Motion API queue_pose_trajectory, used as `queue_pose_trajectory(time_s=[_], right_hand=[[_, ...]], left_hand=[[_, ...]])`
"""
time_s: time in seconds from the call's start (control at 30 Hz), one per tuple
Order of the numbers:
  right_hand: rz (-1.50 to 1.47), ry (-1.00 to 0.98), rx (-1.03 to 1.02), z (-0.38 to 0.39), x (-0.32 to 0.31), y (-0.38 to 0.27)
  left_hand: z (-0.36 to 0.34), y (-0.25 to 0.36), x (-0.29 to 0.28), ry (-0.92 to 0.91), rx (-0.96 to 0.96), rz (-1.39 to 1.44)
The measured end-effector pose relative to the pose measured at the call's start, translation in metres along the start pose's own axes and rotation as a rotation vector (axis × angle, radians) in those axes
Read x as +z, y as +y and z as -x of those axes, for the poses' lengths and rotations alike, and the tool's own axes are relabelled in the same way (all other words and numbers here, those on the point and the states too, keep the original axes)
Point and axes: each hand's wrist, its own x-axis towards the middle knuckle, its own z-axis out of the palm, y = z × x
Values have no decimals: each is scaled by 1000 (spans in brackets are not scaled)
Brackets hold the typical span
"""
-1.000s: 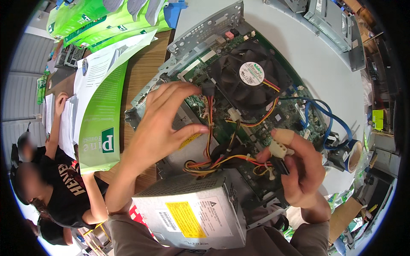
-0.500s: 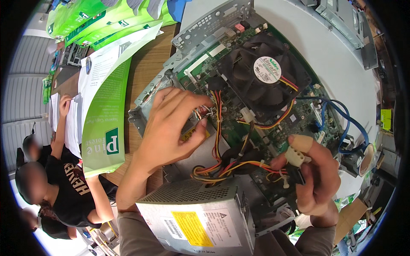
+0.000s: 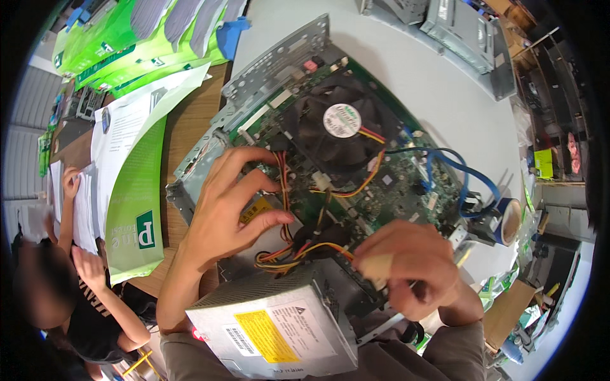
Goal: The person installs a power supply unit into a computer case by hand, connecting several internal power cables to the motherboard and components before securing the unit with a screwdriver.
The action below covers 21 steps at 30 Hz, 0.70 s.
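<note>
My left hand (image 3: 225, 213) is open above the green circuit board (image 3: 397, 184), its thumb apart from the bent fingers. Its fingertips reach a bundle of red, yellow and black wires (image 3: 283, 181); I see nothing held there. My right hand (image 3: 410, 270) is closed around the end of the power supply cable (image 3: 333, 247), which hides the connectors. A bandage-like tan wrap (image 3: 376, 265) covers one fingertip. The cable comes from a metal power supply (image 3: 206, 320) with a yellow label, tilted at my front. A black fan (image 3: 318, 143) sits on the board.
A blue cable (image 3: 467, 170) loops off the board's right side beside a roll of tape (image 3: 509, 221). Metal drive parts (image 3: 460, 35) lie at the far right. Green paper packs (image 3: 136, 232) fill the left. Another person's hand (image 3: 89, 267) is there with papers.
My right hand has turned over, so the white and black connectors seen before are hidden. The left fingers have spread, and the small twisted wires near them no longer show. The view has shifted.
</note>
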Motion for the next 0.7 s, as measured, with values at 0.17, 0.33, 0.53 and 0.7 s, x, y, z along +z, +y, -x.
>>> queue_pose_trajectory(time_s=[0.17,0.33,0.53,0.7], right_hand=[[-5,-145,-26,-4,-6,-10],[-59,-243,-17,-7,-6,-8],[-143,-299,8,-10,-9,-6],[-36,76,487,-14,7,-18]], left_hand=[[-2,-6,8,136,-135,35],[1,0,12,184,-310,367],[-1,2,11,273,-186,399],[6,-8,5,157,52,243]])
